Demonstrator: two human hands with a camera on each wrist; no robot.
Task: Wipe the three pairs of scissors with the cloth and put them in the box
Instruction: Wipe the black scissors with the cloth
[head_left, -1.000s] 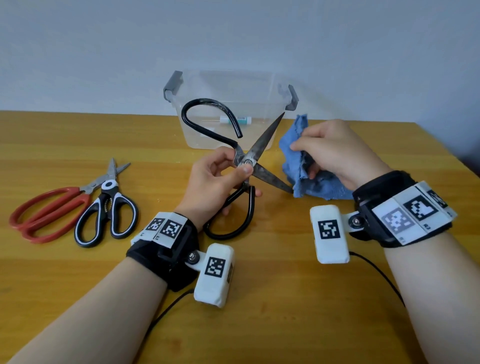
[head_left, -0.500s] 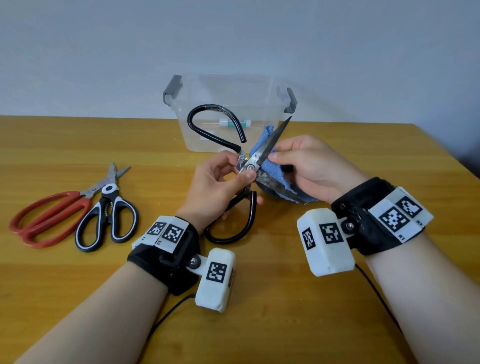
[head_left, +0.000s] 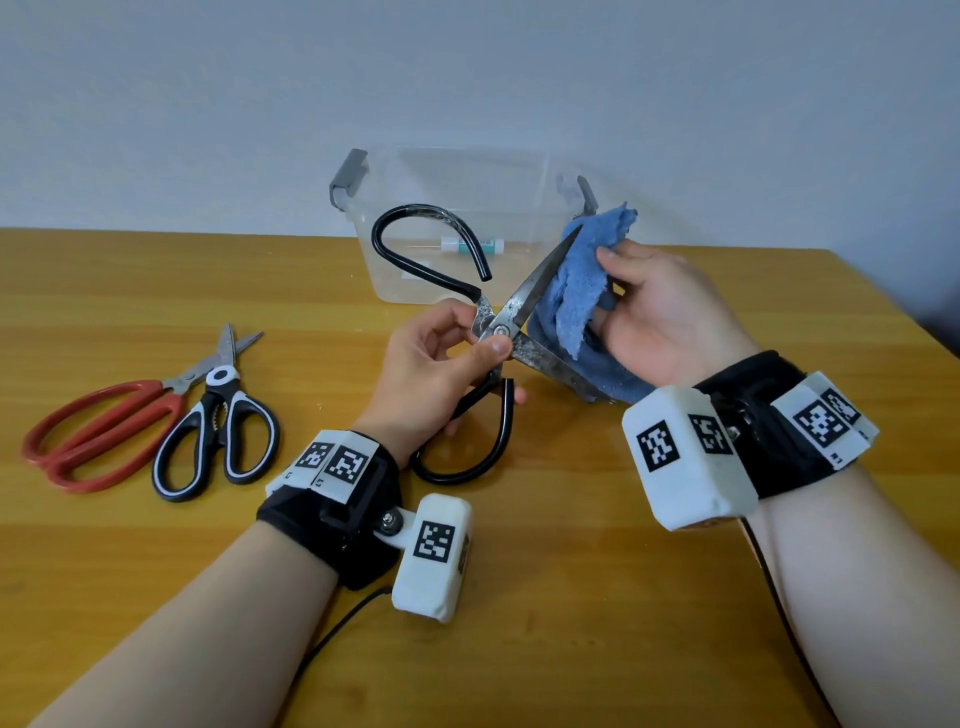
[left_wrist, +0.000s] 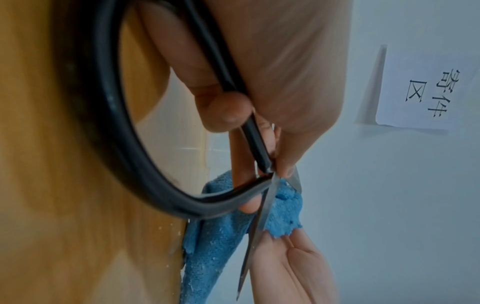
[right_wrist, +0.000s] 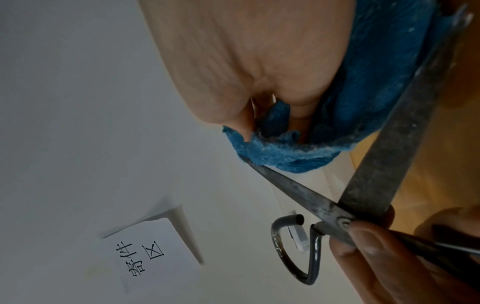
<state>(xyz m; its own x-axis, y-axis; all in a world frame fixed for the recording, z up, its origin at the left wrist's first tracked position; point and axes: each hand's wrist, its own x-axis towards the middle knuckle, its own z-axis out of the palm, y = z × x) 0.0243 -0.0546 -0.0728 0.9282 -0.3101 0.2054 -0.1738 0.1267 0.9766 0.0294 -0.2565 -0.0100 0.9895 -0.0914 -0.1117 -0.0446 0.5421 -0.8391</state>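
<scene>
Wiping the first pair, judging by the scene: large black-handled iron scissors (head_left: 498, 332) held up above the wooden table (head_left: 571, 623), blades spread wide. Pinched at the pivot between thumb and fingertips of the left hand (head_left: 436, 364). Blue cloth (head_left: 576, 291) bunched in the right hand (head_left: 670, 312), fingers curled round it, pressed against the far side of the upper blade near its tip.

Upper blade pointing up and to the right, toward the clear plastic box (head_left: 457, 218) behind; lower blade pointing down and to the right, its tip buried in the cloth's hanging folds. One handle loop arching up toward the box, the other hanging low toward the table, so the long axis running roughly near to far, tilted.

Waiting flat on the table, well to the left: red-handled scissors (head_left: 98, 431) and black-and-white kitchen shears (head_left: 218, 431), touching, tips pointing away.

Next, probably: sliding the cloth along each blade, keeping fingers behind the edge, then closing the blades for the box.
</scene>
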